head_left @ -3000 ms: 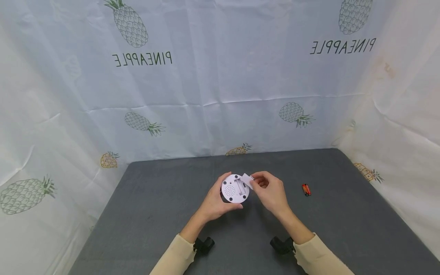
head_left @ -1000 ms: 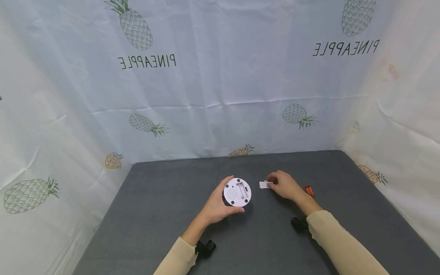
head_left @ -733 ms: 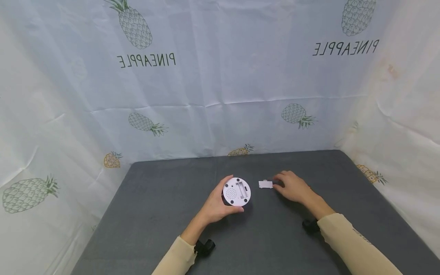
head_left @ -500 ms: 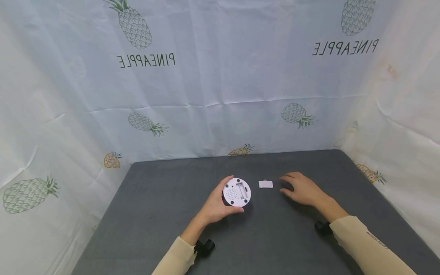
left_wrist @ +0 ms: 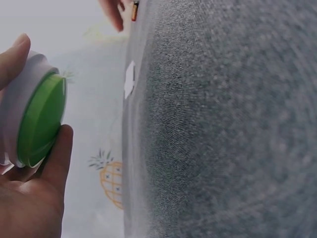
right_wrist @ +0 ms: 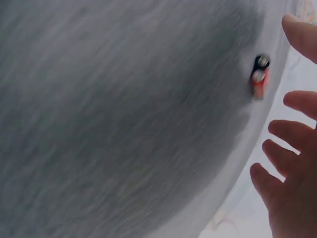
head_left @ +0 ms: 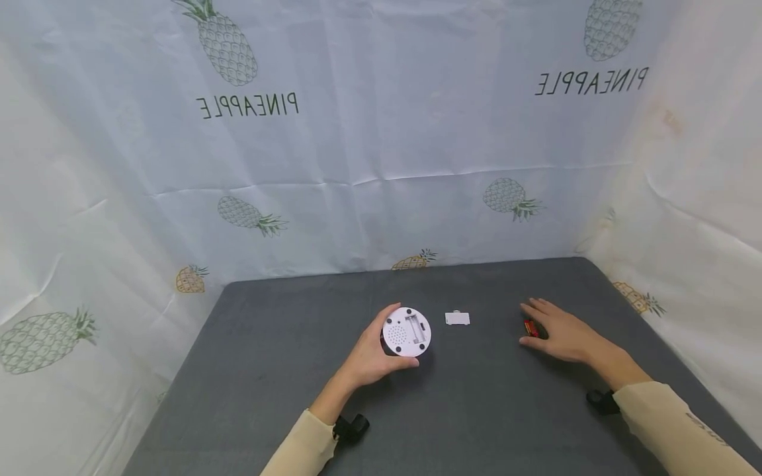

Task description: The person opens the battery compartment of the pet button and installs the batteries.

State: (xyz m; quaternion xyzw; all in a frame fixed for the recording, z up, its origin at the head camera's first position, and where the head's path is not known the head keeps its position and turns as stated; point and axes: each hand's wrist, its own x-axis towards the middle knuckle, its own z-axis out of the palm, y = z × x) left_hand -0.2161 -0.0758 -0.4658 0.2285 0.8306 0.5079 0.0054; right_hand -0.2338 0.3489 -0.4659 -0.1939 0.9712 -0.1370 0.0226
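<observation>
Button (head_left: 407,332): in the left hand (head_left: 369,354), clamped between thumb and fingers, slotted underside up, green side down.
Right hand (head_left: 561,334): thumb and fingers spread apart.
Batteries (head_left: 530,328): two, between right thumb and fingers.
Cover (head_left: 457,318): on the table (head_left: 464,410), between the hands.
Curtain (head_left: 369,218): beyond both hands.

The round white device (head_left: 396,335) is held, slot (head_left: 415,328) uncovered; red batteries (head_left: 531,328) lie apart.

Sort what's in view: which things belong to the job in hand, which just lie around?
Likely the job's:
round device, compartment open, in the left hand
white cover, lying loose
batteries near the right hand

Just around:
pineapple-print curtain
dark table
</observation>
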